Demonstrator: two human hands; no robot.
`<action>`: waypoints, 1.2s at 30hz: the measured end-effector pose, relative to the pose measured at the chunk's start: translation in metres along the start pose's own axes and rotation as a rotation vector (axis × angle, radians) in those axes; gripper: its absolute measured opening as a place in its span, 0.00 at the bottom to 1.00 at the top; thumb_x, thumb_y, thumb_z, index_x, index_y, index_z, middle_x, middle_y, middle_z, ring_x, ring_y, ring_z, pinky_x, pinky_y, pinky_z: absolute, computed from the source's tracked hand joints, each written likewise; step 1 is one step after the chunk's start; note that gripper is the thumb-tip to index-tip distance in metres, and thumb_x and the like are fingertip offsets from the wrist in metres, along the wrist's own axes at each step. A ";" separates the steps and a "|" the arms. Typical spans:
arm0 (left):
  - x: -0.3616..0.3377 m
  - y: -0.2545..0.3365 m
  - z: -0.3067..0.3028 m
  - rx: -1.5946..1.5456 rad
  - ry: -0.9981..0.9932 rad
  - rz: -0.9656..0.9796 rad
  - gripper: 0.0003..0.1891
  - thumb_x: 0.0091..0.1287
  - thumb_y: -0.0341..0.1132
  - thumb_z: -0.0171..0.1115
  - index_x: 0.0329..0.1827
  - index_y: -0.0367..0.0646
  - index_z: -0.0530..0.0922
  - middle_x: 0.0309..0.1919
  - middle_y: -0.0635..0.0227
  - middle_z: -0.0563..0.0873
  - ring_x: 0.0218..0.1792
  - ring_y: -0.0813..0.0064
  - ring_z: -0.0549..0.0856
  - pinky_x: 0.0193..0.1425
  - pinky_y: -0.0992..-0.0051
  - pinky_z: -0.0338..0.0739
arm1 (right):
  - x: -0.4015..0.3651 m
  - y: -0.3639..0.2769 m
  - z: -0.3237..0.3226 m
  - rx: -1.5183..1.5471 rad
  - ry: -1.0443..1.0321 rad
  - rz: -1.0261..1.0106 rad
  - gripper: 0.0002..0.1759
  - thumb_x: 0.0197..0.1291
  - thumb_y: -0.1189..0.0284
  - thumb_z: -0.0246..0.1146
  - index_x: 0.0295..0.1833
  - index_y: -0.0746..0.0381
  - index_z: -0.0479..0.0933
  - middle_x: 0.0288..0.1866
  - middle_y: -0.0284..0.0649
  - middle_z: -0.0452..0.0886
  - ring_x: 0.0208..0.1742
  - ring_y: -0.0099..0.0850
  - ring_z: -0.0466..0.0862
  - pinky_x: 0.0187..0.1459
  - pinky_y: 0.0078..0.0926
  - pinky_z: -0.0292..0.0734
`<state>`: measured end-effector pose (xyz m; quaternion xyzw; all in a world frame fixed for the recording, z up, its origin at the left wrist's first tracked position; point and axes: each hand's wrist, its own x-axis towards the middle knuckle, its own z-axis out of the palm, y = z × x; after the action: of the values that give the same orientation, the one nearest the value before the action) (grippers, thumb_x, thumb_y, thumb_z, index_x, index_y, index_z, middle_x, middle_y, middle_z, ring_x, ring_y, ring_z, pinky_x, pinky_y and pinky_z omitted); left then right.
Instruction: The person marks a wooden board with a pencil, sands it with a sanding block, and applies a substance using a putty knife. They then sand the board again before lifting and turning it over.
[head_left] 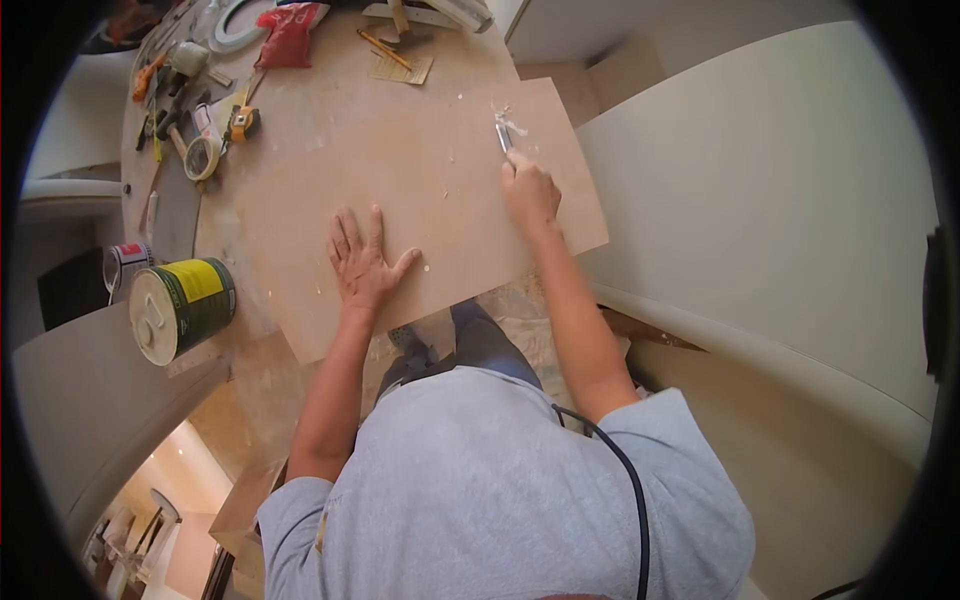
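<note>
A wide, thin wooden board (400, 180) lies in front of me on the worktable. Flat on its left part rests my left hand (362, 262), fingers spread and holding nothing. My right hand (531, 193) is closed around a slim silver hand tool (503, 137), which points away from me near the board's far right corner. The palm hides most of its handle, so I cannot tell its exact kind. White shavings (512, 124) lie around the tool's tip, and small pale specks dot the board.
Left of the board stands a green and yellow can (185, 308), beside a smaller tin (125, 265). Farther back are a tape roll (202, 158), a tape measure (242, 123), a red bag (290, 35) and a pencil (384, 49). A large pale curved panel (760, 170) borders the right side.
</note>
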<state>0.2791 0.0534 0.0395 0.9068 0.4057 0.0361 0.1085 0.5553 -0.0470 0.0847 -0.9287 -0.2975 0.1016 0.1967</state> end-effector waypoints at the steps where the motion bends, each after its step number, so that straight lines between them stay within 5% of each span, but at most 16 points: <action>1: -0.001 0.000 0.001 -0.008 0.002 -0.003 0.53 0.59 0.74 0.63 0.85 0.57 0.61 0.85 0.45 0.49 0.86 0.46 0.45 0.85 0.47 0.40 | -0.004 0.006 0.010 0.006 0.058 -0.025 0.17 0.71 0.63 0.59 0.58 0.56 0.84 0.45 0.50 0.89 0.50 0.53 0.88 0.51 0.52 0.83; 36: -0.004 0.001 -0.006 -0.028 -0.038 -0.006 0.53 0.60 0.72 0.64 0.86 0.56 0.59 0.86 0.45 0.46 0.86 0.46 0.43 0.85 0.47 0.38 | 0.031 -0.009 0.009 0.019 0.014 -0.020 0.16 0.71 0.62 0.58 0.57 0.57 0.83 0.49 0.53 0.88 0.51 0.55 0.88 0.53 0.55 0.82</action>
<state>0.2765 0.0510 0.0459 0.9045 0.4057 0.0241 0.1291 0.5727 -0.0189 0.0779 -0.9244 -0.3046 0.0959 0.2087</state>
